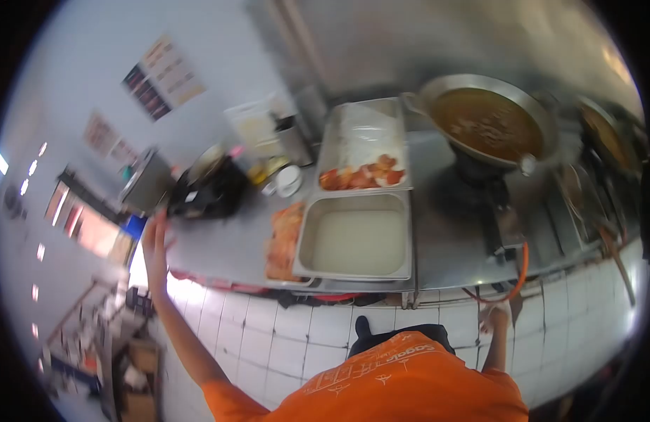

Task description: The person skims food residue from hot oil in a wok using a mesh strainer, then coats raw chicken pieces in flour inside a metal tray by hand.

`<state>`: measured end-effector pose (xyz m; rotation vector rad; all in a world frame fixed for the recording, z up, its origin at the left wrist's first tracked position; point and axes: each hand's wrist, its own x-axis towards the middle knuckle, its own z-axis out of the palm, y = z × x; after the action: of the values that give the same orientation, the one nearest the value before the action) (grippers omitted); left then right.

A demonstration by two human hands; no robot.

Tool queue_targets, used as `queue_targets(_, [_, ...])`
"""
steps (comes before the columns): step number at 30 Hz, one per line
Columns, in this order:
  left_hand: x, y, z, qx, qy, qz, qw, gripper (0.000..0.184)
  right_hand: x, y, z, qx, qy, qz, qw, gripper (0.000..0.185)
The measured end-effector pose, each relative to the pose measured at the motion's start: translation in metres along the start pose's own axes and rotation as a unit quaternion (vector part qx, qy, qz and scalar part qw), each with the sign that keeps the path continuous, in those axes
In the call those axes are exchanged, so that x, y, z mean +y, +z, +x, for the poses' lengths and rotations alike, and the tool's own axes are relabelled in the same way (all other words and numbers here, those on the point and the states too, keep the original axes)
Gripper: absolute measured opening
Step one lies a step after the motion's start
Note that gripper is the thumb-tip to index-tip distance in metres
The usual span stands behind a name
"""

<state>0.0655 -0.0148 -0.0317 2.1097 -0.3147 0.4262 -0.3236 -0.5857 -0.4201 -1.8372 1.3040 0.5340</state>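
Observation:
My left hand (155,250) is raised at the far left, past the end of the steel counter, fingers stretched out and holding nothing. My right hand (494,318) hangs low in front of the counter, just below an orange gas hose (525,271). Its fingers are blurred, so I cannot make out their pose or any grip. Between the hands stands a steel pan (360,243) of cloudy pale liquid. Behind that, a tray (330,144) contains orange-red pieces (363,174), probably meat, and a clear plastic sheet (370,130). More orange-red food (285,243) lies left of the pan.
A large wok (429,95) of brown oil with frying pieces sits on a burner (487,172) at the right. Another wok (606,137) is beyond it. A black stove (209,190) and small containers (289,181) occupy the counter's left. White tiles (268,330) cover the floor.

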Motion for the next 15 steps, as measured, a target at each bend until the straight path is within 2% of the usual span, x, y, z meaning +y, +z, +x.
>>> queue_targets(1, [-0.004,0.005,-0.009,-0.02,-0.033,-0.035,0.999,0.05,-0.031,-0.022,-0.042,0.012,0.029,0.035,0.999,0.017])
queue_targets(4, [-0.055,0.028,-0.03,-0.076,-0.091,-0.064,0.991,0.051,-0.104,-0.069,-0.081,-0.03,-0.002,-0.006,1.0,0.028])
queue_targets(5, [-0.078,0.04,-0.032,-0.079,-0.108,-0.071,0.989,0.051,-0.121,-0.075,-0.081,0.041,-0.219,-0.094,0.97,0.026])
queue_targets(8, [-0.131,0.09,-0.041,-0.108,-0.189,-0.091,0.972,0.048,-0.226,-0.082,-0.113,-0.055,-0.342,0.152,0.926,0.029])
queue_targets(9, [-0.146,0.11,-0.045,-0.109,-0.203,-0.082,0.97,0.04,-0.269,-0.081,-0.129,-0.032,-0.382,0.122,0.915,0.025])
queue_targets(11, [-0.191,0.153,-0.053,-0.106,-0.087,-0.059,0.989,0.026,-0.334,-0.074,-0.126,-0.01,-0.444,0.078,0.893,0.022])
queue_targets(12, [-0.18,0.168,-0.058,-0.109,-0.056,-0.03,0.992,0.025,-0.361,-0.069,-0.111,-0.011,-0.463,0.063,0.884,0.021])
queue_targets(13, [-0.172,0.181,-0.062,-0.13,-0.076,-0.032,0.988,0.024,-0.383,-0.059,-0.083,-0.007,-0.483,0.092,0.871,0.025])
queue_targets(14, [-0.177,0.194,-0.065,-0.136,-0.07,-0.042,0.987,0.025,-0.401,-0.053,-0.061,0.04,-0.51,0.05,0.858,0.025])
queue_targets(15, [-0.178,0.204,-0.068,-0.144,-0.073,-0.042,0.986,0.025,-0.413,-0.046,-0.035,0.039,-0.503,0.051,0.862,0.025])
